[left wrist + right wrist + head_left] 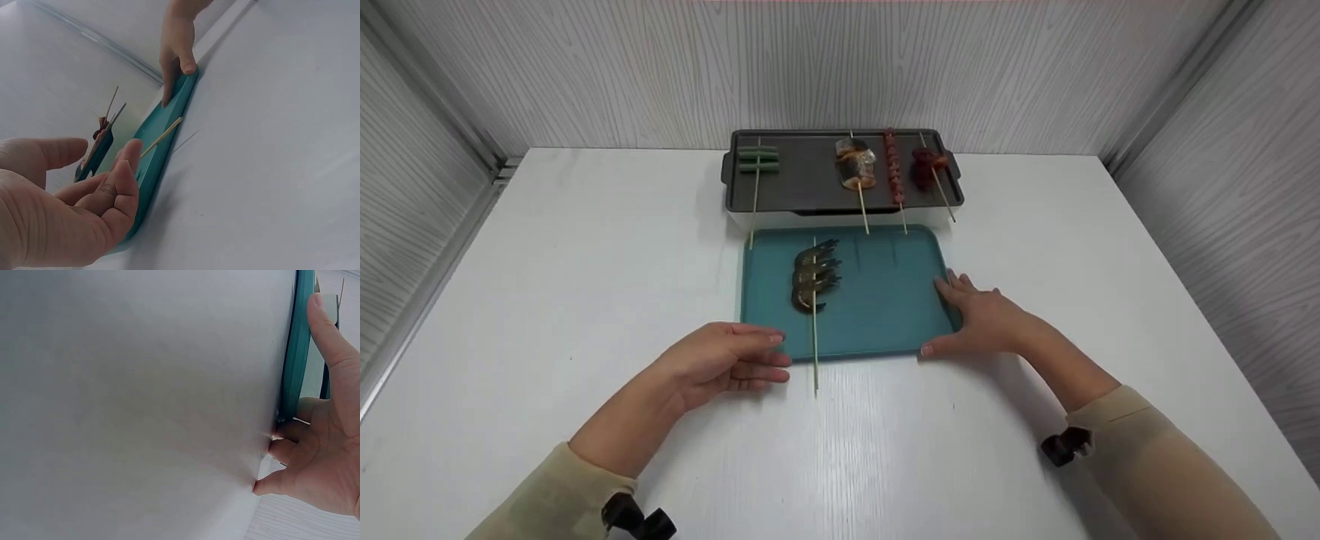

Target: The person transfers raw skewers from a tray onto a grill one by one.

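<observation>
A teal tray (pixel 885 300) lies on the white table with a shrimp skewer (pixel 815 277) on its left half. The skewer's stick sticks out past the tray's front rim. My left hand (pixel 731 360) is at the front left corner, fingers fairly straight and a little apart from the thumb. Whether it touches the rim is not clear. My right hand (pixel 986 319) rests spread around the front right corner, its thumb at the front rim and a finger at the right rim. In the right wrist view, several of its fingertips (pixel 281 450) touch the table.
Behind the tray stands a dark grill pan (pixel 810 191) on a white base. Across it lie a green vegetable skewer (pixel 758 166), a fish-like chunk skewer (pixel 856 165), a red bead-like skewer (pixel 893 169) and a dark red skewer (pixel 926 169). Grey wood-grain panels enclose the table.
</observation>
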`<state>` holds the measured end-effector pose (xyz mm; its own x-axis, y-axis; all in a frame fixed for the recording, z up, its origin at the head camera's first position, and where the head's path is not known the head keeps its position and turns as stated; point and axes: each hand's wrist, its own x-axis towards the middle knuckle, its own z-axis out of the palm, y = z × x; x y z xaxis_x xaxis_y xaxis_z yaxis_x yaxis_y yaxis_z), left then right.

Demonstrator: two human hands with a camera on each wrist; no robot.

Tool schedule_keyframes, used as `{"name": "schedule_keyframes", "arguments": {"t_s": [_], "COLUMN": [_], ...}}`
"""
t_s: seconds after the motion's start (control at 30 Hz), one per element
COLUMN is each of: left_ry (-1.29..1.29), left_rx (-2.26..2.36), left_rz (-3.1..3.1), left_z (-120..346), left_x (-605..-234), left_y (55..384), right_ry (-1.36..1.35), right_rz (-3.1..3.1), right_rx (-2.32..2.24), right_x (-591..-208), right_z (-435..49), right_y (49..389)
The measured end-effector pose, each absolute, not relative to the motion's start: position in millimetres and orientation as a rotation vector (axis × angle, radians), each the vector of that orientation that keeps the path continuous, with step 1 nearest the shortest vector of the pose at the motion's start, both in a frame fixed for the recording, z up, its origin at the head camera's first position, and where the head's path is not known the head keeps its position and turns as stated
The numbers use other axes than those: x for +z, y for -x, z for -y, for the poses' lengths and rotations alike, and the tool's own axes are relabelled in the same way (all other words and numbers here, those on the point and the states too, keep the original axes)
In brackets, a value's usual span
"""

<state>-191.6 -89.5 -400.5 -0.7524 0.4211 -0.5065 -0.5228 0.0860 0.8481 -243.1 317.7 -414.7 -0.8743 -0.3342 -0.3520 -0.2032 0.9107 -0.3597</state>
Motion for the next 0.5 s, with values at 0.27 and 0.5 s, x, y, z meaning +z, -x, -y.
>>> {"name": "schedule_keyframes", "arguments": {"t_s": [0.27, 0.5], "left_ry": [0.064, 0.072], "left_rx": [1.772, 1.761], "left_rz": [-1.600, -1.576], "left_z": [85.8, 80.5], "left_x": [-408.3, -411.0], "left_y": [185.4, 183.7], "right_ry": [0.371, 0.376], "right_rz": [-2.655, -2.651], "right_rx": [-0.430, -0.438], "right_x": [-415.4, -414.5], "right_z": [-318.6, -317.3], "right_y": [244.2, 244.1]}}
